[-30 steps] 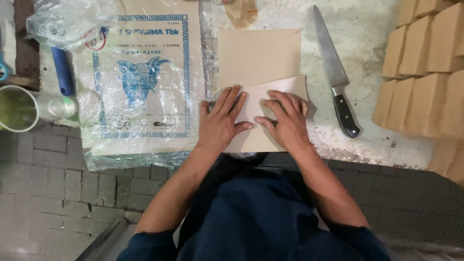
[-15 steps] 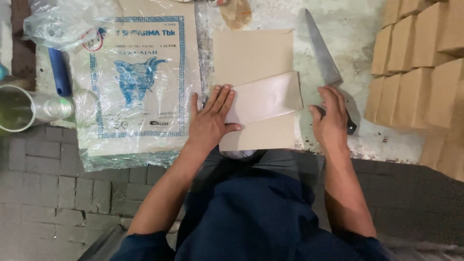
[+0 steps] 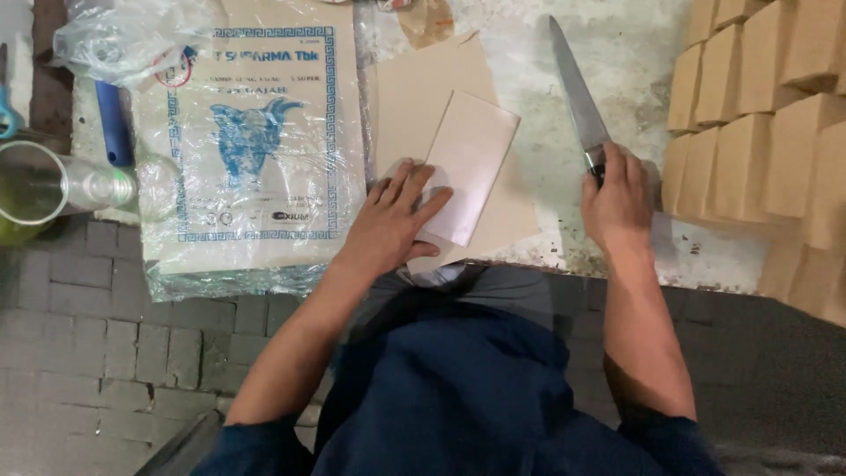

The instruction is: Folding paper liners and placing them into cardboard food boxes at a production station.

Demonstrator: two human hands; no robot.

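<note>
Two hands work at our worn, pale stone counter (image 3: 634, 79) above grey brick paving (image 3: 79, 335): left hand (image 3: 392, 220) flat, unclenched on folded tan paper (image 3: 471, 163), right hand (image 3: 617, 198) clenched around the long steel knife (image 3: 577, 92).

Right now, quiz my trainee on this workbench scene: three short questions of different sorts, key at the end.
1. True or false: the right hand grips the knife by its handle.
2. What does the left hand press on?
A. folded brown paper sheet
B. plastic-wrapped paper pack
C. glass cup
3. Fill in: the stacked brown-wrapped blocks stand on the person's ____ side.

Key: 1 true; 2 A; 3 right.
</note>
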